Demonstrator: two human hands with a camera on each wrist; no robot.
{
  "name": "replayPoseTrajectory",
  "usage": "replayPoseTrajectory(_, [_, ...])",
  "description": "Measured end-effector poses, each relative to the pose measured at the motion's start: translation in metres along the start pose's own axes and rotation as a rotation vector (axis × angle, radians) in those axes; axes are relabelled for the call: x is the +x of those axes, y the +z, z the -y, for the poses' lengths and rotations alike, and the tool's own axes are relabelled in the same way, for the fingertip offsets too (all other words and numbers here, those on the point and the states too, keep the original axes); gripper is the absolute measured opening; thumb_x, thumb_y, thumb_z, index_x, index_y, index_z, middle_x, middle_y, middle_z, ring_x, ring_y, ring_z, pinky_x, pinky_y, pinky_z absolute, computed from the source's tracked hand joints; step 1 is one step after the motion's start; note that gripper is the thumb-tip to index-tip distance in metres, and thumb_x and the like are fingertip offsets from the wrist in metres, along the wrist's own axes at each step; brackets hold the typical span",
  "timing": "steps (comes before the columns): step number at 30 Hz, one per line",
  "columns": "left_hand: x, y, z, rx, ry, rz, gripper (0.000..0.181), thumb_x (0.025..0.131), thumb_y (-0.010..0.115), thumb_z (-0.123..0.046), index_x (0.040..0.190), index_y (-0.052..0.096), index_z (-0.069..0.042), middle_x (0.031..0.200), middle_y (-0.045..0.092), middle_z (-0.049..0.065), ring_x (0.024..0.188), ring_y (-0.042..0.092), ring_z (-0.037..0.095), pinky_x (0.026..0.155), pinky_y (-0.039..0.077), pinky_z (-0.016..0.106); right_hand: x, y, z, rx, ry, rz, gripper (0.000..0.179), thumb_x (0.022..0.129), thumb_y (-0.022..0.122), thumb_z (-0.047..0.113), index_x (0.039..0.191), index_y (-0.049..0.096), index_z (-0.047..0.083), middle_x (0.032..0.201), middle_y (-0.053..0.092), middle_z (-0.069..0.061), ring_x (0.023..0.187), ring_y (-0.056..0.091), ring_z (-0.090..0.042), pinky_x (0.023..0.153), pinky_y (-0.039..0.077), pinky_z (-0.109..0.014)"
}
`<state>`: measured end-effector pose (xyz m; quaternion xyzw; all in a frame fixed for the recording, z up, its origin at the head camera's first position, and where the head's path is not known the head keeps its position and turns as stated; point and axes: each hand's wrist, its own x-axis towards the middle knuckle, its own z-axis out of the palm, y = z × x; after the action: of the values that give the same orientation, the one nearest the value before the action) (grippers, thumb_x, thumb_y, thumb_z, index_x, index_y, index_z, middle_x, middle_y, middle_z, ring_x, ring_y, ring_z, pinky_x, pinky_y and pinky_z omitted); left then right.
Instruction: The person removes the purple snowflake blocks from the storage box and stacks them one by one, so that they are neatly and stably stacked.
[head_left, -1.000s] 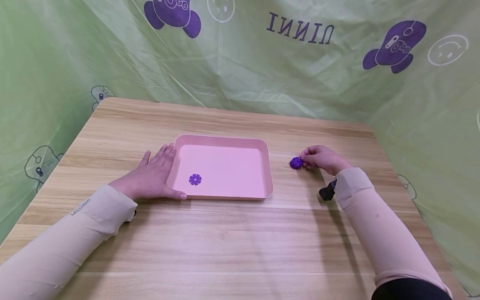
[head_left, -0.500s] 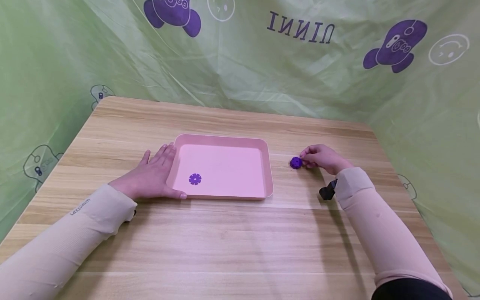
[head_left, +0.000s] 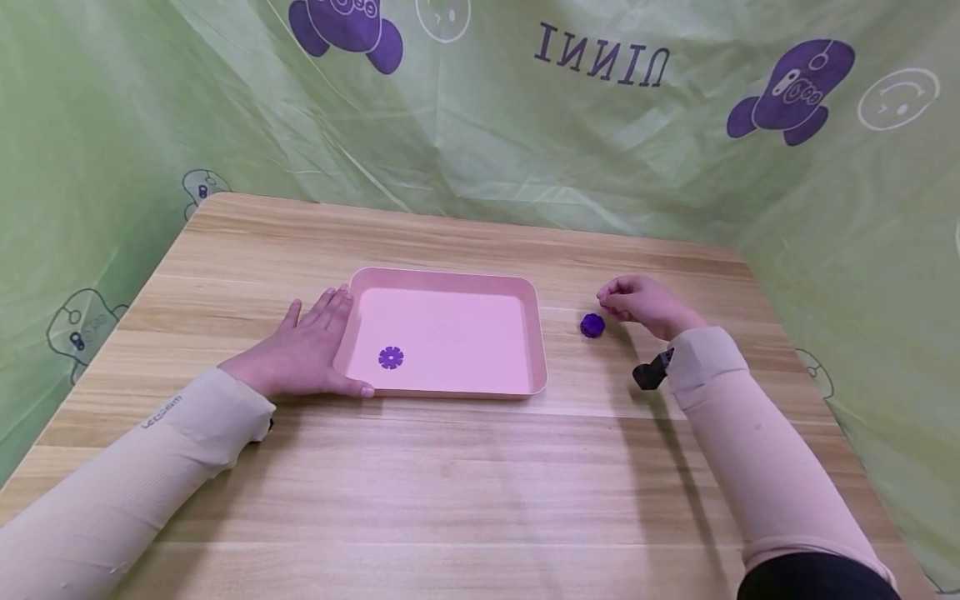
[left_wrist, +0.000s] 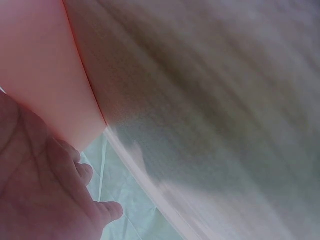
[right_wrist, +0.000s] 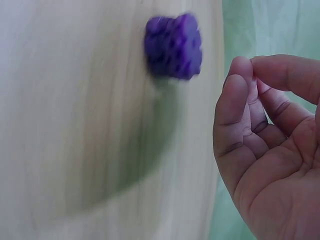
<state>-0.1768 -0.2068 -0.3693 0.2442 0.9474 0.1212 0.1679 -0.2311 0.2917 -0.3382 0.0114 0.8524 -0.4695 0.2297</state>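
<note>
My left hand [head_left: 303, 354] rests spread against the left side of a pink rectangular tray [head_left: 450, 393], thumb at its near corner. In the left wrist view the palm [left_wrist: 40, 185] is beside the tray's outer wall [left_wrist: 45, 70]. One flat purple snowflake disc [head_left: 391, 357] lies in the tray, near the left front. Right of the tray, on the table, sits a small purple cluster of notched discs [head_left: 592, 325]. My right hand [head_left: 645, 307] hovers just behind and to the right of that cluster. In the right wrist view its fingers are loosely curled and hold nothing visible, apart from the cluster [right_wrist: 174, 47].
A wood-grain table [head_left: 465, 492] carries everything. Green printed cloth [head_left: 480, 158] hangs behind it and along both sides. A black wrist camera [head_left: 651, 372] juts out below the right wrist.
My right hand has let go of the purple cluster and moved up and slightly away from it. The cluster stays in place. Left hand, tray and single disc have not moved.
</note>
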Motion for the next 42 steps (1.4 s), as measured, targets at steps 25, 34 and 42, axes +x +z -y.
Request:
replayPoseTrajectory(25, [-0.002, 0.001, 0.001, 0.005, 0.002, -0.016, 0.147, 0.073, 0.069, -0.084, 0.158, 0.000, 0.014, 0.168, -0.004, 0.031, 0.155, -0.004, 0.046, 0.117, -0.003, 0.072, 0.030, 0.074, 0.078, 0.080, -0.102, 0.144, 0.025, 0.107, 0.054, 0.006, 0.126, 0.054, -0.010, 0.113, 0.061, -0.016, 0.106, 0.061, -0.029, 0.091, 0.054, -0.033])
replayPoseTrajectory(34, [-0.001, 0.001, 0.001, -0.006, 0.001, -0.011, 0.146, 0.074, 0.069, -0.084, 0.159, 0.000, 0.013, 0.168, -0.004, 0.029, 0.155, -0.006, 0.045, 0.118, -0.006, 0.071, 0.039, 0.109, 0.105, 0.034, -0.127, 0.254, 0.021, 0.106, 0.057, 0.011, 0.122, 0.058, -0.003, 0.131, 0.058, -0.028, 0.123, 0.059, -0.040, 0.103, 0.050, -0.048])
replayPoseTrajectory(42, [-0.001, 0.000, 0.002, 0.001, 0.003, -0.017, 0.146, 0.074, 0.069, -0.083, 0.159, 0.001, 0.013, 0.168, -0.004, 0.030, 0.155, -0.005, 0.045, 0.118, -0.004, 0.071, 0.050, 0.144, 0.119, 0.014, -0.176, 0.325, 0.028, 0.105, 0.059, 0.010, 0.125, 0.058, -0.009, 0.124, 0.062, -0.024, 0.118, 0.063, -0.036, 0.097, 0.053, -0.043])
